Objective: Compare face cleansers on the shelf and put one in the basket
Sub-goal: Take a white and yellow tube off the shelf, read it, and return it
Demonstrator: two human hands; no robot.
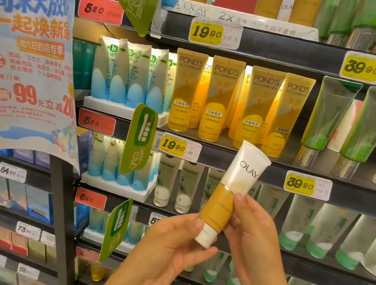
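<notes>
Right now both hands hold one Olay tube (pixel 230 194) in front of the shelves, cap down, tilted toward 1 o'clock. Left hand (pixel 172 246) at 7 o'clock of it, thumb and fingers pinching the white cap. Right hand (pixel 252 230) at 4 o'clock, thumb and fingers curled round the orange body. Pond's tubes (pixel 238 103) stand on the shelf (pixel 276 174) at 12 o'clock. Basket not visible.

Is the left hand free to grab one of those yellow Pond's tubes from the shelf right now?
Probably not yet. The left hand holds the cap end of the Olay tube, which the right hand also pinches. The Pond's tubes stand unobstructed at the shelf front.
</notes>
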